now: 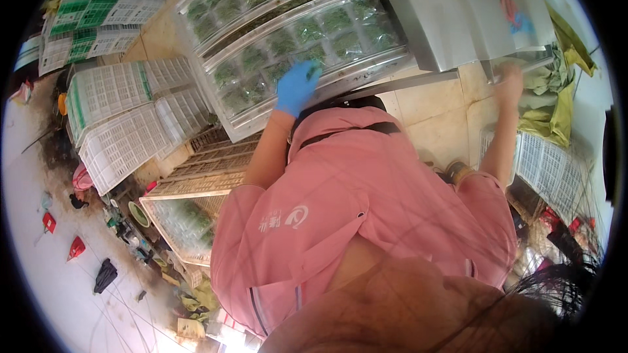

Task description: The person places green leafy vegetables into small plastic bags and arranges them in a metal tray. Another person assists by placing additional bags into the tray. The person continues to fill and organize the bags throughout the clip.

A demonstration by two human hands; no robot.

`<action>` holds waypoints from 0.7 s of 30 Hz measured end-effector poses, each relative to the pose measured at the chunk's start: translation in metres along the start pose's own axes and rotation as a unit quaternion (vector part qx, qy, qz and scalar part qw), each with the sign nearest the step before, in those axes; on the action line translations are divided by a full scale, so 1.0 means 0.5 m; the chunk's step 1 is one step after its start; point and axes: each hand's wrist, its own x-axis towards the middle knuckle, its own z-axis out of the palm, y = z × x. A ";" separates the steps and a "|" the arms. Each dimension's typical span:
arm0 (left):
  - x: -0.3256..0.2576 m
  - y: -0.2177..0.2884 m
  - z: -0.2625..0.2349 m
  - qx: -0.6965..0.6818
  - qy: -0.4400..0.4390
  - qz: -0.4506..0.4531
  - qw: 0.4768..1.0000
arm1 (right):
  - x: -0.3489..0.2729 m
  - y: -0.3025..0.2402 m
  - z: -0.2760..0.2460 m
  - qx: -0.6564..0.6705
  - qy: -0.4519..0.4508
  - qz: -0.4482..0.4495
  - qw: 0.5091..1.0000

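My left hand [297, 85], in a blue glove, rests on a wide clear film sheet of sealed packs of green leaves [288, 33] lying on a packing machine's bed. Its fingers lie spread over one pack near the sheet's lower edge. My right hand [509, 82], without a blue glove, reaches up to the lower edge of the machine's grey metal housing [451, 13]. Its fingers are hidden against that edge. My pink shirt [366, 209] fills the middle of the view.
Stacks of white and green plastic crates [124, 111] stand at the left. A white crate [549, 163] sits below my right hand, beside yellow-green cloth [556, 111]. Wooden trays [209, 170] lie under my left arm. Litter dots the floor [59, 274] at lower left.
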 end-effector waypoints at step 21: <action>-0.426 -0.087 -0.070 0.065 -0.202 -0.158 0.964 | -0.070 -0.762 -0.242 0.217 -0.092 -0.278 0.931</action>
